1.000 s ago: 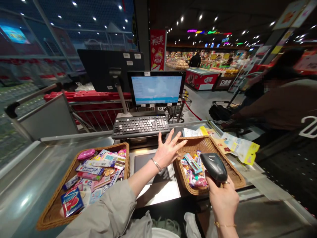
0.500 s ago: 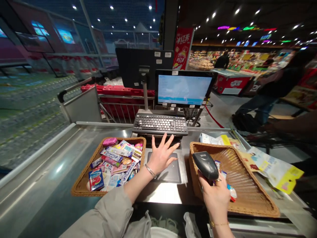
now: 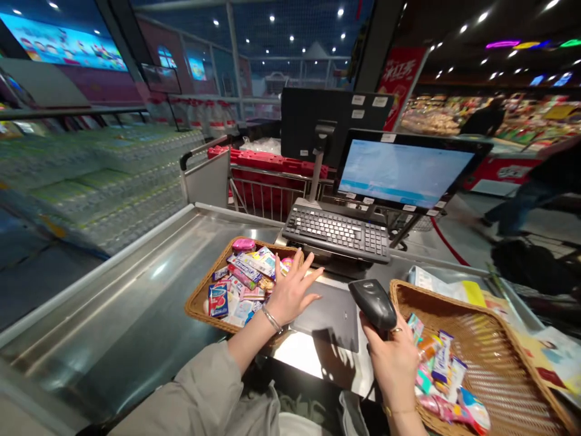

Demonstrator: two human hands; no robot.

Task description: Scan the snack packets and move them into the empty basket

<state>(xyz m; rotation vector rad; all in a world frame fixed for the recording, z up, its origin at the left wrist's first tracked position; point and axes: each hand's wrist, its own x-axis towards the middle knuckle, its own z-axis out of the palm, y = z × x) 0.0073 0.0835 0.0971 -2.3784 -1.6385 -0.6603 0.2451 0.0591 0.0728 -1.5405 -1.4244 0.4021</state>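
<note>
My left hand (image 3: 293,290) hangs palm down with its fingers spread, overlapping the right side of the left wicker basket (image 3: 195,307) in view and holding nothing. That basket is heaped with small packaged sweets (image 3: 245,278), among them a dark blue packet (image 3: 218,301) with red on it. In my right hand (image 3: 394,363) is a black handheld barcode scanner (image 3: 373,303), its head tilted up and to the left; my fingers wrap round its grip. Just right of this hand, a second wicker basket (image 3: 503,357) holds several candy packs (image 3: 442,357) in its near left part.
Behind the hands sits a black keyboard (image 3: 338,233) below a lit monitor (image 3: 403,172). A grey flat panel (image 3: 333,315) is set in the metal counter (image 3: 154,290). Plastic bags (image 3: 445,287) lie beyond the right basket. A shopping cart (image 3: 267,188) stands behind the counter.
The view has swung left, so counter and baskets sit further right in it. My left hand has moved toward the left basket. The scanner remains in my right hand, now left of the right basket.
</note>
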